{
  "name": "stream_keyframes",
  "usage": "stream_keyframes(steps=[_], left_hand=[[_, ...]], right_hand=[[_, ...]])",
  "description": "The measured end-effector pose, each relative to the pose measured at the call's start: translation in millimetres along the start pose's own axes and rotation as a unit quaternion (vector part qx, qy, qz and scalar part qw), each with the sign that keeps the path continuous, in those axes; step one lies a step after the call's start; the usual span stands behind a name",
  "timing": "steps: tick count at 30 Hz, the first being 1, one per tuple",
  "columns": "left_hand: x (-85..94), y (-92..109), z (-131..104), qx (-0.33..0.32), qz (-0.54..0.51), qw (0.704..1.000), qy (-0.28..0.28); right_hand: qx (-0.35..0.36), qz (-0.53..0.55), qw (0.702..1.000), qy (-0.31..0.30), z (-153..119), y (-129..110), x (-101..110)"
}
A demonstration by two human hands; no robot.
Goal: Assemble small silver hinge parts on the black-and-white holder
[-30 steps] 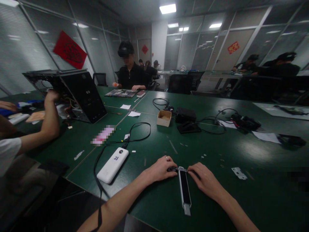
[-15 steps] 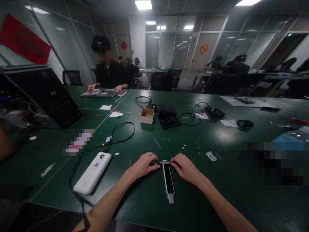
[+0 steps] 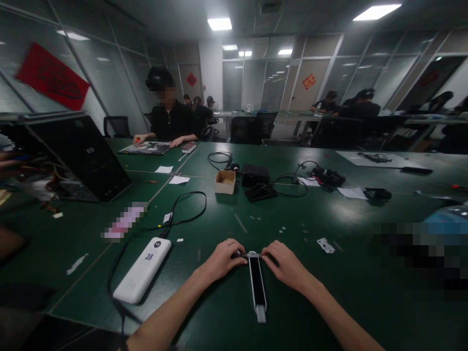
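Note:
A long narrow device (image 3: 258, 282) with a black face and a pale frame lies on the green table (image 3: 204, 312), pointing away from me. A grey tab sticks out at its near end, and a small light piece (image 3: 252, 254) sits across its far end. My left hand (image 3: 224, 261) is closed at the left of that far end, its fingertips around a small dark item, mostly hidden. At the right corner of the same end, my right hand (image 3: 281, 263) is pinched, thumb against fingers. What lies between those fingertips is too small to tell.
Left of my arm lies a white power bank (image 3: 142, 270) marked 28, with a black cable (image 3: 186, 224). A perforated metal plate (image 3: 325, 245) and several tiny rings are to the right. Beyond stand a small open box (image 3: 224, 182) and a computer case (image 3: 86, 158). A person (image 3: 171, 114) sits opposite.
The view has tilted up slightly, so everything sits lower in the picture. Both hands stay at the device's far end; the dark item in my left hand shows less.

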State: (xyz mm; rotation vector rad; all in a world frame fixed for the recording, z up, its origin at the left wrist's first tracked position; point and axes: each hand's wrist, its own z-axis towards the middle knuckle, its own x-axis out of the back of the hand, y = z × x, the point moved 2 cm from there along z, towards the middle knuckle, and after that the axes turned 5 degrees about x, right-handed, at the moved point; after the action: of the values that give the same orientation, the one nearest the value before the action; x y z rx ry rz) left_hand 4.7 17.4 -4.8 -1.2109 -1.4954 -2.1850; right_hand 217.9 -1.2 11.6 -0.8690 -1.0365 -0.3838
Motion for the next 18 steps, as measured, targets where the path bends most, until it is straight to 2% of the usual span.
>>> stream_keyframes(steps=[7,13,16,18], left_hand=[[-1.9,4,-2,0.003,-0.006,1.000,0.010],[-0.7,6,-5,-0.025,-0.027,0.999,0.014],[4.2,9,-8,-0.045,-0.022,0.998,0.027],[9.2,12,-10,-0.055,-0.005,0.998,0.035]], right_hand=[[0.015,0.009,1.000,0.007,-2,3,-6],[0.017,0.011,1.000,-0.004,-3,3,-11],[0.023,0.013,1.000,-0.013,0,2,-7],[0.013,0.000,1.000,-0.006,-1,11,3]])
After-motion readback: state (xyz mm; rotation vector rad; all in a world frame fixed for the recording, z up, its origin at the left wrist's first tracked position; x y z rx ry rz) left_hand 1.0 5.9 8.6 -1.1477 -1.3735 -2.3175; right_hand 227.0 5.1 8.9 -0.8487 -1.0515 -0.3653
